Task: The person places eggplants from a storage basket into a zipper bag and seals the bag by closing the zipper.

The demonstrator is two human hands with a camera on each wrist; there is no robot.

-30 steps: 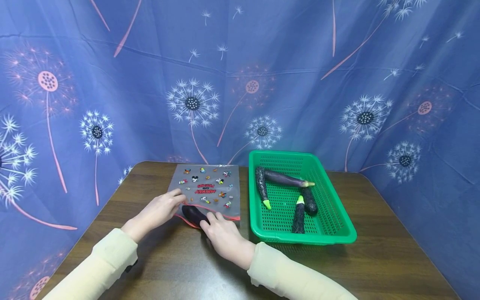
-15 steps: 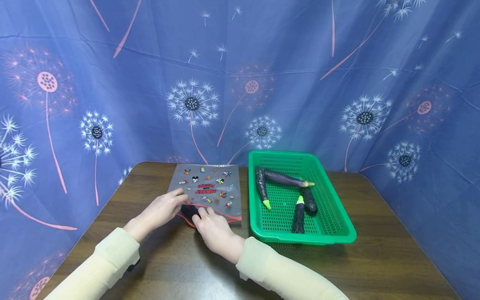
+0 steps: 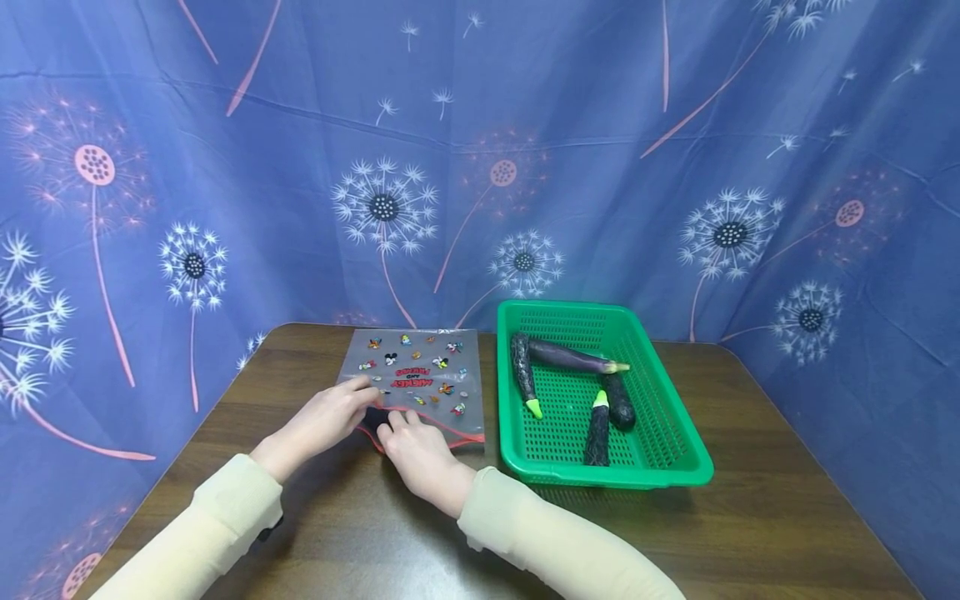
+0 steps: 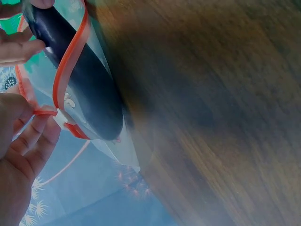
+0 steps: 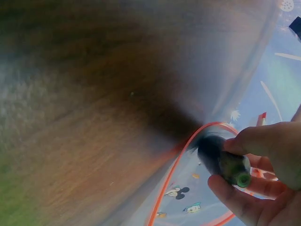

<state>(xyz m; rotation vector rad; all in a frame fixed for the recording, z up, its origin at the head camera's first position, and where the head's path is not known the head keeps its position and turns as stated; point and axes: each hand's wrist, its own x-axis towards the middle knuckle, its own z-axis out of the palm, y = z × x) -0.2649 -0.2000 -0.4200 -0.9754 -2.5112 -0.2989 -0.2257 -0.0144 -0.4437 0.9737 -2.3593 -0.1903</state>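
A dark purple eggplant (image 4: 87,80) lies mostly inside a clear zip bag (image 3: 431,346) printed with cartoon figures. The bag's red-edged mouth gapes toward the person. My left hand (image 3: 322,422) pinches the red zip edge at the left corner, beside a white slider (image 4: 60,118) in the left wrist view. In the right wrist view, my right hand (image 5: 263,174) grips the eggplant by its green stem end, fingers and thumb around it at the bag mouth. From the head view, the right hand (image 3: 422,458) covers much of that eggplant.
A green plastic basket (image 3: 600,477) stands right of the bag on the brown wooden table (image 3: 757,467). Several more eggplants lie in it, among them a long purple one (image 3: 566,357) and a short one with a green tip (image 3: 597,437). A blue dandelion-print curtain (image 3: 465,100) hangs behind.
My right hand has moved left and slightly forward, sliding the eggplant deeper into the bag. The left hand has kept its hold on the bag edge, barely shifting.
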